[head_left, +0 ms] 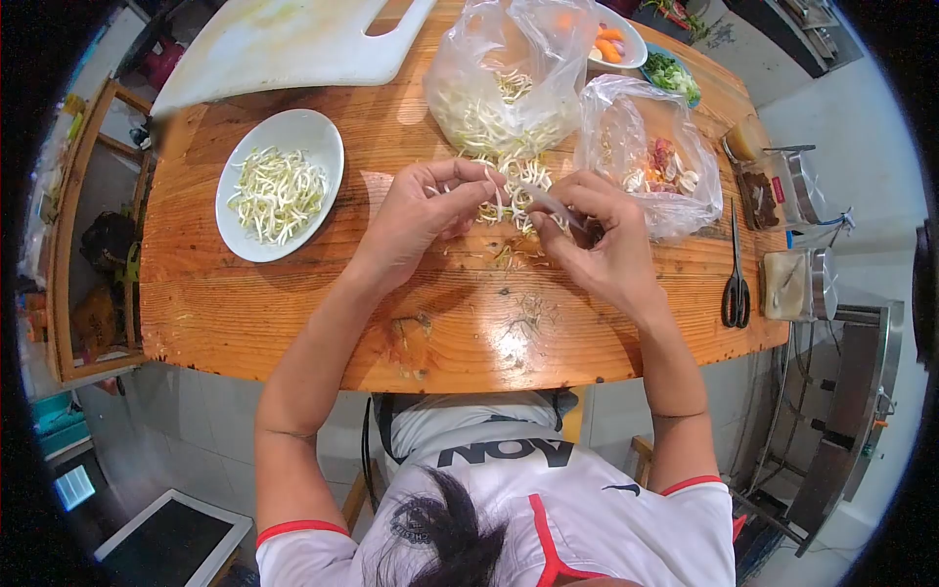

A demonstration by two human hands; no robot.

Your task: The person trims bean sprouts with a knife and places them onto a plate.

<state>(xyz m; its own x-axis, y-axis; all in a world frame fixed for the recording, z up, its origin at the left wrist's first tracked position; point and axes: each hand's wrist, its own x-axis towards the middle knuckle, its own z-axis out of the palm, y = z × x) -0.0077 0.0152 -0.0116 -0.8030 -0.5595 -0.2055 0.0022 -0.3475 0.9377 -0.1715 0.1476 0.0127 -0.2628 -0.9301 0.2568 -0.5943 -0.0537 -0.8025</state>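
My left hand point(430, 205) is closed in a pinch over the table, with pale bean sprouts at its fingertips. In my right hand point(606, 240) is a small knife point(554, 203), its blade angled toward the left hand and its handle mostly hidden by my fingers. Between and beyond the hands, a pile of bean sprouts point(518, 176) spills from an open clear plastic bag point(509, 98). Left of my hands, more bean sprouts point(281, 196) lie in a white oval bowl point(333, 147). Thin trimmings point(528, 311) are scattered on the wood in front of me.
A white cutting board point(284, 44) lies at the back left of the wooden table point(245, 323). To the right are a plastic bag with garlic and reddish pieces point(665, 171), black-handled scissors point(736, 293) and jars point(787, 284). Behind stand dishes of carrots point(610, 44) and chopped greens point(671, 76).
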